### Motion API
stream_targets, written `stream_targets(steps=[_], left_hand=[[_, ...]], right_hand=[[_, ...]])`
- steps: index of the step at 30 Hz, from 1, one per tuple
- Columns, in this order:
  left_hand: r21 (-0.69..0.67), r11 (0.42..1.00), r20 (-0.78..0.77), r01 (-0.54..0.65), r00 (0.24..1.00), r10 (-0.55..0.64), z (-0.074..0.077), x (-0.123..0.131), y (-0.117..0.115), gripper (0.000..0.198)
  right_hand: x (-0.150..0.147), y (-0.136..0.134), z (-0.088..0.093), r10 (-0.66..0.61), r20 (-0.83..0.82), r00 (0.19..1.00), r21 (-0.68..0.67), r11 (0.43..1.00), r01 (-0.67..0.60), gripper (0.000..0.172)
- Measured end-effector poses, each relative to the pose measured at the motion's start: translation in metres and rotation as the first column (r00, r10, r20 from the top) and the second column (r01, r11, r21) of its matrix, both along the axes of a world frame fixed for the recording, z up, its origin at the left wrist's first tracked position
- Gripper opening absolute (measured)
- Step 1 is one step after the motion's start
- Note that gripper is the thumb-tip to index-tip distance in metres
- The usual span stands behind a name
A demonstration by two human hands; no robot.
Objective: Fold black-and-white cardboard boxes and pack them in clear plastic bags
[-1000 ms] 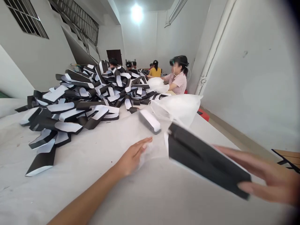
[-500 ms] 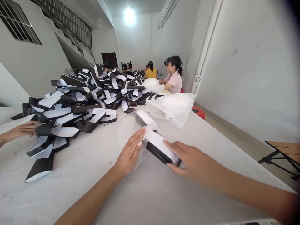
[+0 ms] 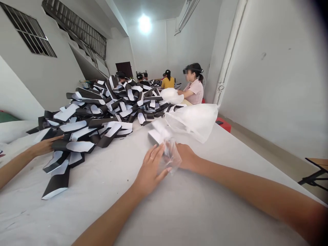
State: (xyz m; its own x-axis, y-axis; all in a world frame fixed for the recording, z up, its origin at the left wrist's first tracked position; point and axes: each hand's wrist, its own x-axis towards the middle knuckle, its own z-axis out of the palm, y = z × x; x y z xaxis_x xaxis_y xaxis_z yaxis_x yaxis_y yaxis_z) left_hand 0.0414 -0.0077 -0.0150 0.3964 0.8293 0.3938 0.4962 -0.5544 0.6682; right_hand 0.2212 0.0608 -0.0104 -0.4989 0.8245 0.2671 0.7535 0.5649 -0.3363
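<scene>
"Are many black and white pieces (image 3: 94,118) left?"

"Yes, lots lie piled up on the surface (image 3: 179,212), toward its left side."

"And the person?"

"The left hand (image 3: 151,167) and right hand (image 3: 186,157) are together on a clear bag (image 3: 171,158). A white piece (image 3: 156,136) lies just past them, right by the bag."

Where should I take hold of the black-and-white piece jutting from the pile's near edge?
Take the black-and-white piece by its near black end, coming from your side: that end lies out on the table, and its far end runs into the pile.
</scene>
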Motion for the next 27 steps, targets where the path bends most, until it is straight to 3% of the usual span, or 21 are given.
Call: stream_targets(steps=[2, 4, 9, 14, 16, 19, 23, 25, 27], left_hand=[[-0.021, 0.998, 0.002, -0.065, 0.998, 0.065, -0.006, -0.005, 0.004, 0.081], [-0.077, 0.993, -0.001, -0.089, 0.996, 0.089, -0.016, -0.011, 0.010, 0.091], [-0.169, 0.982, -0.026, -0.079, 0.997, 0.076, -0.033, -0.020, 0.021, 0.055], [-0.040, 0.999, -0.145, 0.020, 0.989, -0.026, -0.022, -0.019, 0.020, 0.035], [-0.045, 0.999, -0.166, -0.014, 0.986, 0.006, -0.017, -0.020, 0.019, 0.033], [-0.093, 0.978, -0.179, -0.188, 0.969, 0.169, -0.015, -0.025, 0.020, 0.035], [-0.117, 0.939, -0.119, -0.322, 0.944, 0.309, -0.008, -0.039, 0.020, 0.032], [-0.152, 0.922, -0.191, -0.357, 0.926, 0.327, 0.001, -0.045, 0.018, 0.034], [-0.199, 0.878, -0.307, -0.436, 0.878, 0.367, 0.012, -0.050, 0.015, 0.040]], right_hand=[[0.004, 0.001, -0.001, -0.027, 0.127, 0.992, 0.035, 0.999, 0.023, 0.062], [0.008, 0.000, -0.002, -0.048, 0.267, 0.963, 0.065, 0.997, 0.031, 0.062], [0.002, 0.010, -0.005, -0.057, 0.373, 0.926, 0.081, 0.996, 0.029, 0.043], [-0.022, 0.032, -0.002, -0.062, 0.313, 0.948, 0.098, 0.995, 0.033, 0.035], [-0.031, 0.036, 0.001, -0.065, 0.292, 0.954, 0.095, 0.995, 0.038, 0.029], [-0.033, 0.029, 0.003, -0.057, 0.277, 0.959, 0.104, 0.994, 0.029, 0.023], [-0.002, 0.004, -0.002, -0.045, 0.266, 0.963, 0.162, 0.987, 0.002, 0.028], [0.026, -0.007, -0.005, -0.039, 0.218, 0.975, 0.180, 0.984, -0.001, 0.030], [0.057, -0.014, -0.006, -0.051, 0.117, 0.992, 0.088, 0.995, 0.041, 0.027]])
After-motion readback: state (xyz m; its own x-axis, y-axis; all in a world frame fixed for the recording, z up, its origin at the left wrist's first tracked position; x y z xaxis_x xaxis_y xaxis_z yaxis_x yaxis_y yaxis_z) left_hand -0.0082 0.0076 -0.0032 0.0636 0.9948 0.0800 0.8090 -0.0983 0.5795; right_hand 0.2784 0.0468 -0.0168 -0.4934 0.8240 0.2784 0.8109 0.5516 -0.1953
